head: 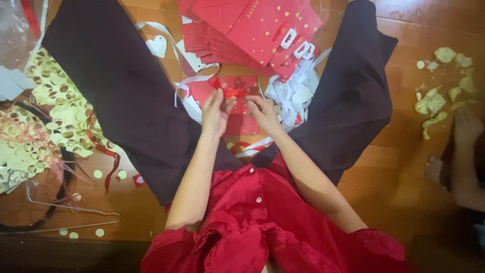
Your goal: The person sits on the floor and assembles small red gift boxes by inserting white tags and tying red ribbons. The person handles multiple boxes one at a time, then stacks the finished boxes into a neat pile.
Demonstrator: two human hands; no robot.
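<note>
A wooden floor [399,167] carries everything here, and the person sits on it with legs in dark trousers [126,96] spread to either side, a red blouse [252,222] filling the lower middle of the view. Between the knees, further out, lies a fanned stack of red paper bags [252,25] sprinkled with small gold hearts, some with white handle cut-outs. On the person's left side sheets of pale gold paper [55,116] punched full of holes are spread, with a wire hanger [76,215] nearer the body. On the right, scraps of crumpled cream paper [444,86] lie scattered, beside another person's bare foot [467,126].

Directly before the person, flat on the floor, is a single red paper bag [242,108], roughly square. A tangle of white ribbons [293,93] lies touching its right edge.

The left hand [216,112] and the right hand [262,111] meet over the bag's upper part. Each pinches an end of a short red ribbon [230,92] with fingers closed narrowly on it. The ribbon's long axis runs left to right across the bag's top, its left end bunched into a small knot-like fold.
</note>
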